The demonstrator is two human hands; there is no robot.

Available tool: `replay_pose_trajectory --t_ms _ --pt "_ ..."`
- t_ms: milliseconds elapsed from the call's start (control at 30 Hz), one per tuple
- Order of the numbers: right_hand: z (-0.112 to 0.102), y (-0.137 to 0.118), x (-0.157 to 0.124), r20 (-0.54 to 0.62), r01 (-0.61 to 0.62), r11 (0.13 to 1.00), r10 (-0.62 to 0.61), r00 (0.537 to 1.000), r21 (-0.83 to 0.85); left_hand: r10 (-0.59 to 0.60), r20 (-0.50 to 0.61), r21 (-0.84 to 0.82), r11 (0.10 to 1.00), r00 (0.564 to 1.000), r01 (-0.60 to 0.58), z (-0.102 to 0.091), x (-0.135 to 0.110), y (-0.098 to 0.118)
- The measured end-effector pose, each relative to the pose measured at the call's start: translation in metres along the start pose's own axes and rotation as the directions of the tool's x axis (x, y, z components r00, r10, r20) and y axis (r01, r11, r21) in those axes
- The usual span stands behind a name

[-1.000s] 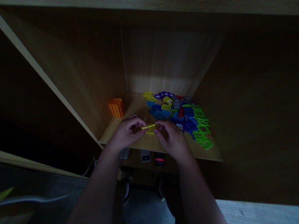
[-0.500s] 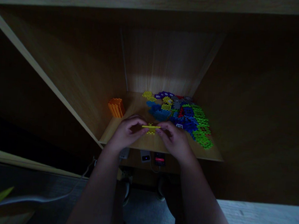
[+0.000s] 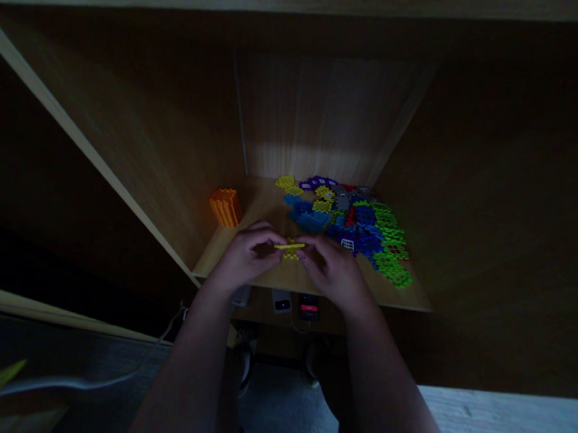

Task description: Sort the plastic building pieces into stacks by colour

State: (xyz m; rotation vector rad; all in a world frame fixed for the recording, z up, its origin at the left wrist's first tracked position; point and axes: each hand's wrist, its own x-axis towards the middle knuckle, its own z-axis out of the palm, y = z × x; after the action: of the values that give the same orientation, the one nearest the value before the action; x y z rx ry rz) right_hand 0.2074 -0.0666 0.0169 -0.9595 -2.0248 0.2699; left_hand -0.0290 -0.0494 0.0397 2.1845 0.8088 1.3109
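Now the wooden cubby holds an orange stack and a colourful pile. Towards the front, my left fingers and right fingers pinch a yellow piece, its long axis running left to right.

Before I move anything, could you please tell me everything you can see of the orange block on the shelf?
The orange block is compact, with long ridges down its front and a jagged top edge. It looks like plastic, perhaps several notched pieces gathered together, too dim to count. It stands on the wooden shelf beside the left side panel; whether they touch is unclear. The left hand is the nearer one, but neither hand touches it.
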Motion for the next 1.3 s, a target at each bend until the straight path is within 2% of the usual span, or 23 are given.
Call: replay_pose_trajectory --t_ms 167,400,533,733,933,1067,1167,1300 --pt "0.0 -0.001 0.002 -0.032 0.004 1.0 -0.004 0.999 -0.014 -0.01 -0.009 0.01 1.0 1.0 0.01 0.0 -0.001 -0.002" --pt "0.001 0.004 0.005 0.015 0.056 0.998 -0.056 0.998 0.002 0.009 -0.018 0.005 1.0 1.0 -0.009 0.001 -0.002 -0.003" --pt "0.003 0.008 0.004 0.032 0.08 0.997 -0.08 0.996 -0.004 -0.045 -0.042 -0.052 0.998 0.998 0.043 0.001 -0.006 -0.005" --pt "0.001 0.009 0.004 0.001 0.066 0.996 -0.066 0.998 0.061 -0.115 -0.018 -0.132 0.985 0.993 0.112 -0.001 -0.01 -0.006" --pt "-0.002 0.005 0.004 -0.058 -0.03 0.99 0.038 0.998 0.141 -0.123 -0.061 -0.1 0.988 0.991 0.116 0.001 -0.009 -0.008" --pt "-0.001 0.005 0.002 -0.005 -0.11 0.98 0.112 0.994 0.163 -0.151 -0.078 -0.106 0.984 0.985 0.143 0.004 -0.009 -0.009" --pt "0.001 0.007 0.0 -0.007 -0.139 0.977 0.142 0.99 0.163 -0.092 -0.059 -0.103 0.991 0.994 0.085 0.002 -0.007 -0.008" --pt "-0.001 0.006 0.001 -0.074 -0.088 0.983 0.101 0.992 0.163 0.033 -0.04 -0.074 0.997 0.999 -0.036 0.0 -0.003 -0.007"
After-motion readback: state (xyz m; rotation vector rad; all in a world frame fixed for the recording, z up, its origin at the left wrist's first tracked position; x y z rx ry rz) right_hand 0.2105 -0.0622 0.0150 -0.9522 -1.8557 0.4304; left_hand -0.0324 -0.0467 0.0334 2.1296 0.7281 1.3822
